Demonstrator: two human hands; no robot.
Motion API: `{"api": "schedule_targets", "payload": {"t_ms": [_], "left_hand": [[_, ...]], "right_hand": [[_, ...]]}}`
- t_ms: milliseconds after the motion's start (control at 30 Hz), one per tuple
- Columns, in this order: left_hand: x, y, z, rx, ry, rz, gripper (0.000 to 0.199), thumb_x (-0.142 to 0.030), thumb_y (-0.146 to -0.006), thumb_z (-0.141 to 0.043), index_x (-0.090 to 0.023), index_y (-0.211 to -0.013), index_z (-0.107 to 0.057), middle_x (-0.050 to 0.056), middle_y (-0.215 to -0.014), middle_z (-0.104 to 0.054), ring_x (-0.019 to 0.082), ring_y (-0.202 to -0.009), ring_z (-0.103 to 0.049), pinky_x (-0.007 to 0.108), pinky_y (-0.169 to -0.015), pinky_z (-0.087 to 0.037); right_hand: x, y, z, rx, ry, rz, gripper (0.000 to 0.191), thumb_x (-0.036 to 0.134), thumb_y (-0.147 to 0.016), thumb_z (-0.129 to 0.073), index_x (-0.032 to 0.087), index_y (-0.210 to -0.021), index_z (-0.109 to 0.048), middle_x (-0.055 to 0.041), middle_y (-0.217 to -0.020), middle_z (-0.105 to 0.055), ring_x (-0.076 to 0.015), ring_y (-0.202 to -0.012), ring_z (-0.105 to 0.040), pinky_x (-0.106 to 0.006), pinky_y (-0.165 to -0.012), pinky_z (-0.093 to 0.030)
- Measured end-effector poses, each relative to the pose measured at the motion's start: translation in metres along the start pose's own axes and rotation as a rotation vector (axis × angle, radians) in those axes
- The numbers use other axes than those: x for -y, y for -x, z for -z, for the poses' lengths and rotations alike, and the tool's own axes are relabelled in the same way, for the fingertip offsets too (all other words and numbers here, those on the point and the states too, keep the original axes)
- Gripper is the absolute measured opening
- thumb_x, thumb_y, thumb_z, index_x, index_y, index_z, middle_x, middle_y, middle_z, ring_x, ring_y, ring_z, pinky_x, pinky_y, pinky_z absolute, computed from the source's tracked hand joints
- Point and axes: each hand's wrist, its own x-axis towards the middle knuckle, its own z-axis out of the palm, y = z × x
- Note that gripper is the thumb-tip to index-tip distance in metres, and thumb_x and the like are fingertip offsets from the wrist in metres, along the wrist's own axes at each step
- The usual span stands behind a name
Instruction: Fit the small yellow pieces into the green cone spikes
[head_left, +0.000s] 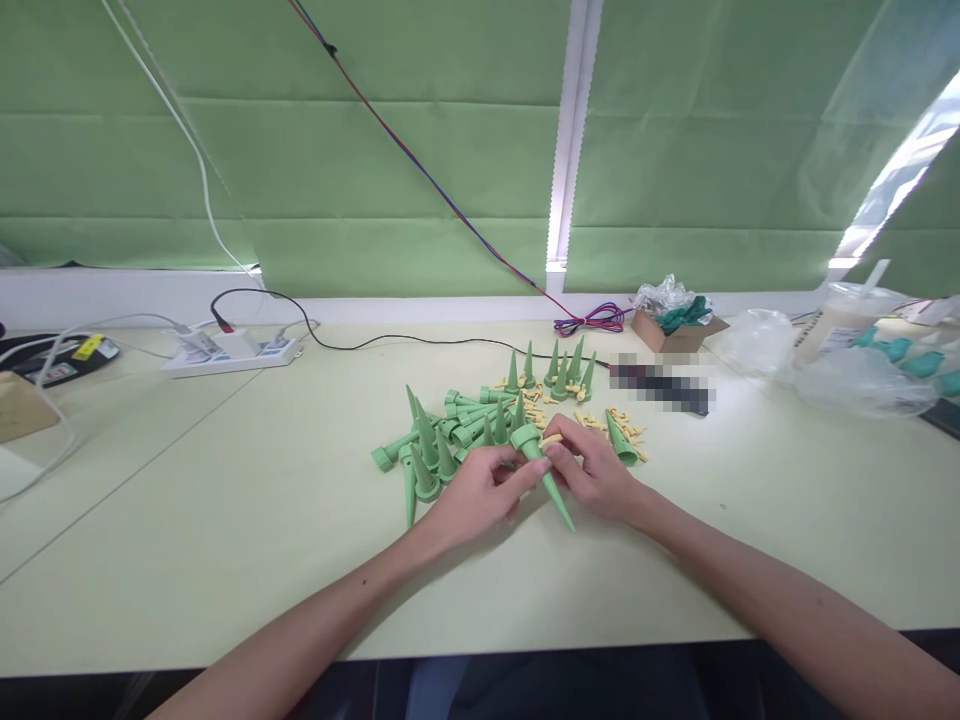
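My left hand [491, 483] is closed round a green plastic spike [556, 496], its capped wide end up and its point slanting down toward me. My right hand [596, 470] pinches a small yellow plastic piece [551, 440] right beside the spike's cap. I cannot tell whether the piece sits in the cap. Left of and behind my hands is a pile of green spikes [472, 415], some lying and some standing point up. Loose yellow pieces [626, 425] lie behind my right hand, around another green spike [619, 441].
Several green spikes [574, 370] stand farther back among yellow pieces. A blurred dark object [660, 385] lies behind them on the right. A small cardboard box [670, 335], a bagged drink cup [840, 325], a white power strip [232, 355] and cables line the table's back.
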Motion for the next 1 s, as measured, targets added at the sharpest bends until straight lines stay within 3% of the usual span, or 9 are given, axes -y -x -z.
{"api": "schedule_targets", "payload": {"t_ms": [133,633,833,1000], "left_hand": [[0.0028,-0.0012,-0.0012,-0.042,-0.024,0.037,0.042,-0.056,-0.083,-0.061,-0.017,-0.071,-0.051,-0.004,-0.049,-0.049,0.01,-0.044,-0.044,0.022,-0.043,-0.028],[-0.0031,-0.0014,-0.0017,-0.08,0.103,0.007,0.038,-0.038,-0.081,-0.067,-0.02,-0.066,-0.036,-0.009,-0.043,-0.042,0.007,-0.038,-0.041,0.018,-0.039,-0.029],[-0.0027,-0.001,-0.0016,-0.074,0.117,-0.015,0.032,-0.035,-0.08,-0.069,-0.019,-0.071,-0.043,-0.009,-0.044,-0.046,0.008,-0.038,-0.047,0.017,-0.039,-0.034],[0.0017,-0.0026,-0.001,-0.076,0.074,-0.026,0.034,-0.038,-0.08,-0.07,-0.02,-0.07,-0.043,-0.008,-0.044,-0.049,0.009,-0.039,-0.05,0.019,-0.041,-0.037]], "right_hand": [[-0.0004,-0.0002,-0.0014,0.03,0.012,0.001,0.026,0.038,-0.1,-0.04,0.023,-0.079,-0.039,0.0062,-0.054,-0.043,-0.0121,-0.048,-0.041,-0.026,-0.051,-0.031],[-0.0058,0.0007,-0.0057,0.034,0.135,0.025,0.032,0.034,-0.101,-0.037,0.023,-0.072,-0.028,0.0067,-0.055,-0.037,-0.0105,-0.048,-0.034,-0.025,-0.051,-0.026],[-0.0051,-0.0007,-0.0044,0.036,0.169,0.039,0.032,0.034,-0.101,-0.037,0.023,-0.073,-0.026,0.007,-0.057,-0.026,-0.0105,-0.049,-0.026,-0.024,-0.05,-0.024],[-0.0027,-0.0015,-0.0035,0.051,0.198,0.012,0.031,0.034,-0.101,-0.036,0.022,-0.073,-0.028,0.0064,-0.059,-0.026,-0.0106,-0.05,-0.027,-0.025,-0.052,-0.024]]}}
